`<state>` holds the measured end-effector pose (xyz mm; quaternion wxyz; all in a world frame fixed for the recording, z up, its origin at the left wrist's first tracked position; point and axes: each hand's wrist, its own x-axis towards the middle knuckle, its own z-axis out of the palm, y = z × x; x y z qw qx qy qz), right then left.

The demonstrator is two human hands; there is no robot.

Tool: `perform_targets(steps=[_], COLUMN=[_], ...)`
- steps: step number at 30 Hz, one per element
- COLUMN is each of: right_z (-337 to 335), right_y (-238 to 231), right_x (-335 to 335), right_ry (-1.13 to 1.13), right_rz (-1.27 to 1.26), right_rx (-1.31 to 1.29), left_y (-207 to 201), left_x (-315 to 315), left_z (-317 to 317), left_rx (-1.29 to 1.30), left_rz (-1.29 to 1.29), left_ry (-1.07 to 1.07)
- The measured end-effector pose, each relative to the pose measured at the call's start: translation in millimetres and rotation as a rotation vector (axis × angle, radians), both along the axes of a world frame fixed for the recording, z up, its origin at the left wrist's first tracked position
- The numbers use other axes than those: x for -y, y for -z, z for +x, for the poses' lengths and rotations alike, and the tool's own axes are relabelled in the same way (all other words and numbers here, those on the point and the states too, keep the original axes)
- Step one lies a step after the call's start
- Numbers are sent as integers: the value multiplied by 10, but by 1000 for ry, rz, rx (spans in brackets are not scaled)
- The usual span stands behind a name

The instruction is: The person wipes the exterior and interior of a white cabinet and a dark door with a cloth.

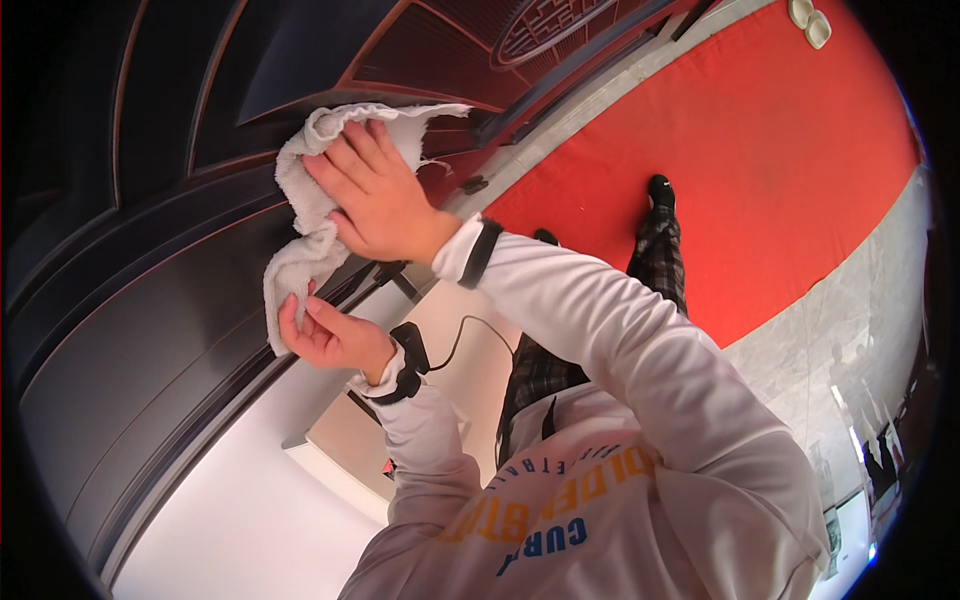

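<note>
Against the dark panel (pixel 180 310), the white cloth (pixel 306 208) is slanting from the flat-laid right hand (pixel 378 200) down to the pinching left hand (pixel 335 337).

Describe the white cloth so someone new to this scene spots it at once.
Find the dark panelled surface across the upper left, then the right hand spread out in front of it. The white cloth lies bunched under that hand and trails down to the left hand. Unlike the smooth white sleeves, it is fuzzy and rumpled, with a frayed edge.
</note>
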<state>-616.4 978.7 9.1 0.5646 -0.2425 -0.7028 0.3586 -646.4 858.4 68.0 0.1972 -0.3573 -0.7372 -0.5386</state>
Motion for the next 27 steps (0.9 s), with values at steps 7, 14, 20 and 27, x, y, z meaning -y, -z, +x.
perform_targets(steps=[7,14,20,27], right_z=[174,145,67,-62], right_y=[705,1189,272,-340], right_x=[10,247,84,-126], right_ry=[52,101,85,37], right_rz=[-120,-405,-56,176], right_rx=[285,270,61,-87], left_y=[289,583,231,-228], left_x=[-8,-5,54,-102], left_z=[-136,-149,-179,-188], left_rx=[264,352,225,102], left_rz=[-306,-387,-100,48], left_ry=[159,184,49,35])
